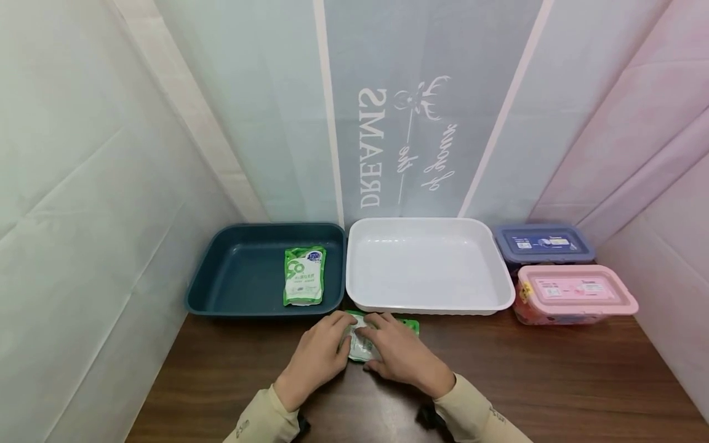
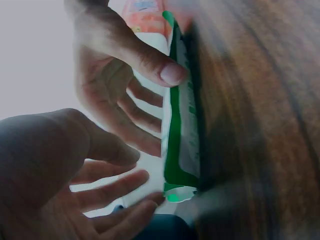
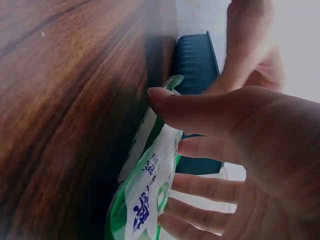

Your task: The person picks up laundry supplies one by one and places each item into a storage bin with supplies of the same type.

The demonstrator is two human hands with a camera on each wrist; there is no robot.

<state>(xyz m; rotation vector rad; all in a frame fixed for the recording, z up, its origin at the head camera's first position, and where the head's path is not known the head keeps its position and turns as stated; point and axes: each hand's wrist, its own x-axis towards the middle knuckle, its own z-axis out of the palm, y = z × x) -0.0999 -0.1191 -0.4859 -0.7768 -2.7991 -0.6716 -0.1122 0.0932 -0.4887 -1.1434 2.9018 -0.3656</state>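
Note:
A green-and-white pouch point(image 1: 362, 349) with printed lettering lies at the table's back, just in front of the trays. My right hand point(image 1: 401, 352) grips it, thumb at its near edge and fingers spread over its printed face in the right wrist view. My left hand point(image 1: 320, 349) is at the pouch's left end, fingers loosely bent. In the left wrist view, the left fingertips point(image 2: 155, 199) come right up to the end of the pouch, and the left thumb stands apart from it. Part of the pouch is hidden under both hands.
A similar green-and-white pouch point(image 1: 304, 280) lies in the dark teal tray point(image 1: 238, 271). To its right stands a white tray point(image 1: 426, 271). Farther right are a blue-lidded box point(image 1: 545, 243) and a pink-lidded box point(image 1: 576, 292). Fabric curtains point(image 1: 277, 111) close off the back and sides.

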